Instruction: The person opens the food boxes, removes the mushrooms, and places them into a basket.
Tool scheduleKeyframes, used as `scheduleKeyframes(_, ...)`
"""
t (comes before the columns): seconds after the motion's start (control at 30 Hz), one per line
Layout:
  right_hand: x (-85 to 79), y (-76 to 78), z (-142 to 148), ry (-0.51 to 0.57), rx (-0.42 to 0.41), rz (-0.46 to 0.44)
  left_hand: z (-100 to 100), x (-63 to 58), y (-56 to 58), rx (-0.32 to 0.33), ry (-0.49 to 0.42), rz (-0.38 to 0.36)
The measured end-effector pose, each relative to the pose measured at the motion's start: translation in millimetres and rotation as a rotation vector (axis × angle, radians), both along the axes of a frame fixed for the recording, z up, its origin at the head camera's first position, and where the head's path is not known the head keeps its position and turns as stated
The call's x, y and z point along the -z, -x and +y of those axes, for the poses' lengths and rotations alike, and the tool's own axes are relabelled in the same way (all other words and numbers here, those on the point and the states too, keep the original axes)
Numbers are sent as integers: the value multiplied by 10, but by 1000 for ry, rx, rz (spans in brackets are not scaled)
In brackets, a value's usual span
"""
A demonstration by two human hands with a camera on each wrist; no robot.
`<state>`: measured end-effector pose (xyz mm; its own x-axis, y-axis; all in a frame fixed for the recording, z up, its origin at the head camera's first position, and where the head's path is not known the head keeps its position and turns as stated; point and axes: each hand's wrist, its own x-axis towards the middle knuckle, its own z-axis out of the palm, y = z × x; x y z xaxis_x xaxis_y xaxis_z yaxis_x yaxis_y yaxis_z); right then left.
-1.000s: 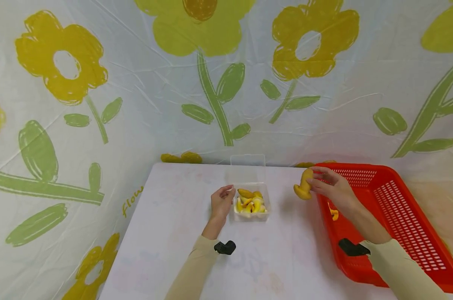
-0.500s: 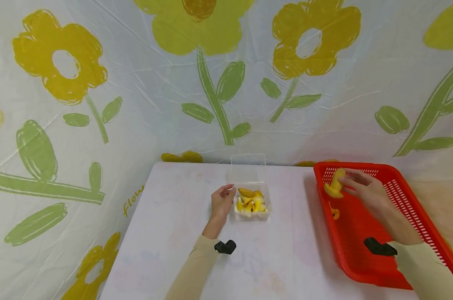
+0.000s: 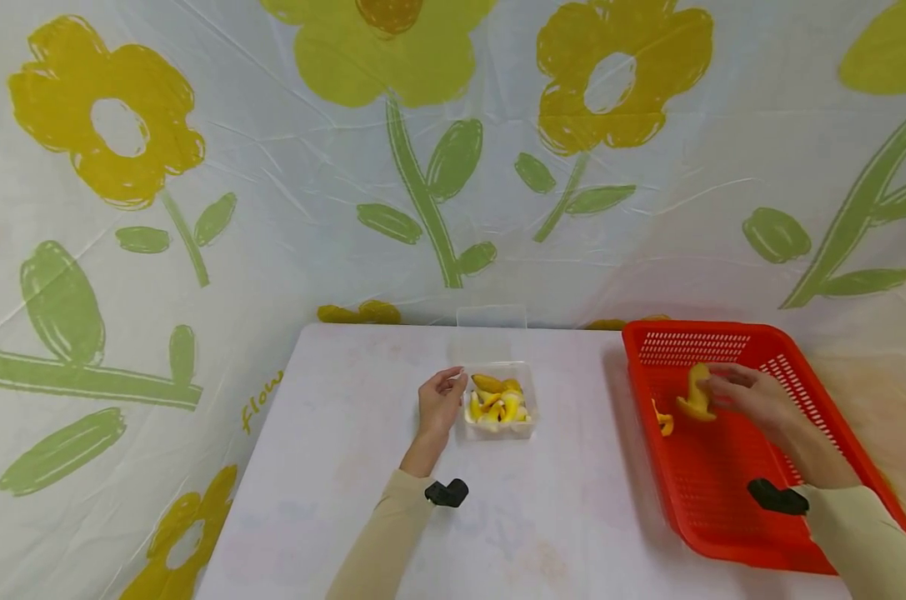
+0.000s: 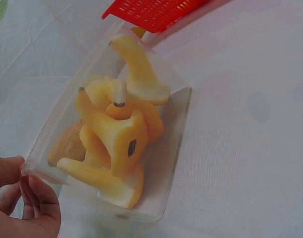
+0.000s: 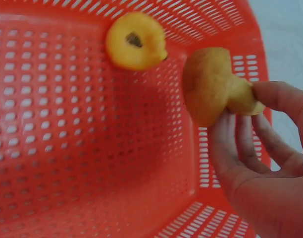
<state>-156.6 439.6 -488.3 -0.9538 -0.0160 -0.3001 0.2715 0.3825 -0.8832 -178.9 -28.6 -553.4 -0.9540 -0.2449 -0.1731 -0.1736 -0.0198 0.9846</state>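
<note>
My right hand (image 3: 756,404) holds a yellow mushroom (image 5: 206,87) by its stem, cap downward, inside the red basket (image 3: 723,508). Thumb and fingertips pinch the stem's end in the right wrist view. My left hand (image 3: 439,404) pinches the near-left corner of a clear plastic box (image 4: 57,116), whose lid (image 3: 492,333) stands open at the back. Several yellow mushrooms (image 4: 117,129) with pale patches lie heaped in that box, along with a browner one (image 4: 70,141). Another yellow mushroom (image 5: 136,42), round with a dark spot, lies against the basket's left wall.
The perforated red basket takes up the right side of the white table (image 3: 347,517), its raised rim (image 3: 648,467) facing the box. Behind the table hangs a flower-printed cloth (image 3: 295,208).
My right hand has carried the mushroom rightward from beside the basket, over its left rim, then down inside it. My left hand has stayed at the box's corner.
</note>
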Motion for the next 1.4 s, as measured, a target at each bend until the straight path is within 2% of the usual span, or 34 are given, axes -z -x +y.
scheduleKeyframes(0.2,76,-15,69,-143,-88,-52,18,8,5,7,4,9)
scheduleKeyframes(0.4,139,-11,2,-207,-156,-92,18,3,-25,-7,11,43)
scheduleKeyframes(0.7,278,44,-24,-280,-177,-113,6,8,-3,8,-17,78)
scheduleKeyframes(0.9,337,46,-10,-325,-165,-94,11,12,-3,5,-16,58)
scheduleKeyframes(1.13,152,-5,-104,-325,-100,-4,2,34,22,14,-15,51)
scheduleKeyframes(1.27,44,-25,-221,-272,-57,54,-7,39,24,16,-8,33)
scheduleKeyframes(1.4,-94,-36,-337,-174,-37,96,7,32,-3,9,5,38)
